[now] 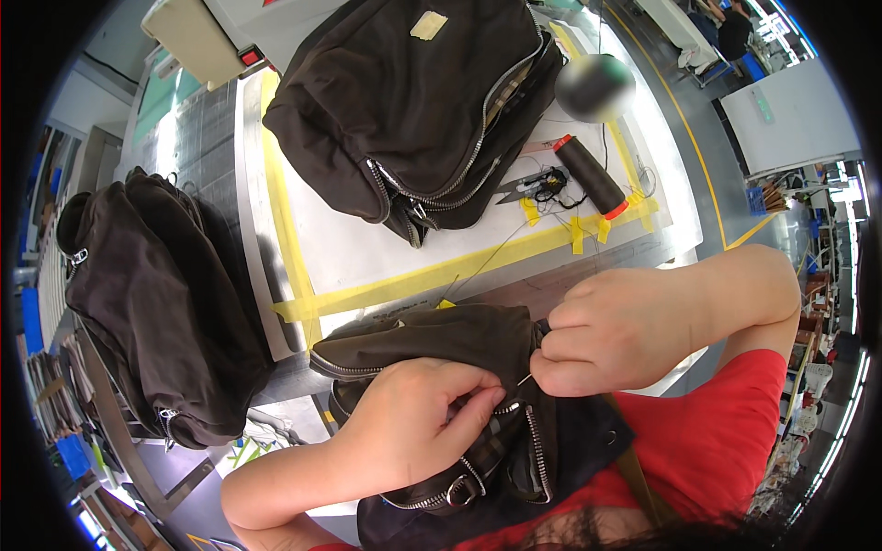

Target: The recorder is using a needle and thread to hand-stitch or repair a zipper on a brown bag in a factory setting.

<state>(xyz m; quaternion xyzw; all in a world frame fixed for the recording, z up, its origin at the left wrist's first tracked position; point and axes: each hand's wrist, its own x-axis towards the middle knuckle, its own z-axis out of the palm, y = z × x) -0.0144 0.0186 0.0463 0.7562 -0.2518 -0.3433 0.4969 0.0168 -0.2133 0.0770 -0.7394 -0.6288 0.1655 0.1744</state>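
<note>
One dark bag (436, 332) lies beneath both hands in the head view; the left hand (409, 413) pinches its cloth, the right hand (611, 332) clenches an apparent needle (525, 378). Likely light and limp, it's best held beside the zipper (538, 452).

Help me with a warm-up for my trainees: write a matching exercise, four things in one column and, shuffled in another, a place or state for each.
Things:
1. Left hand
2. Thread spool
3. Yellow tape
4. Far bag

Places or states:
A. Along the edges of the white sheet
B. Bears a small pale patch
C. At the nearest bag, thumb and forefinger together
D. Dark, with red ends

Pairs: 1-C, 2-D, 3-A, 4-B
</note>
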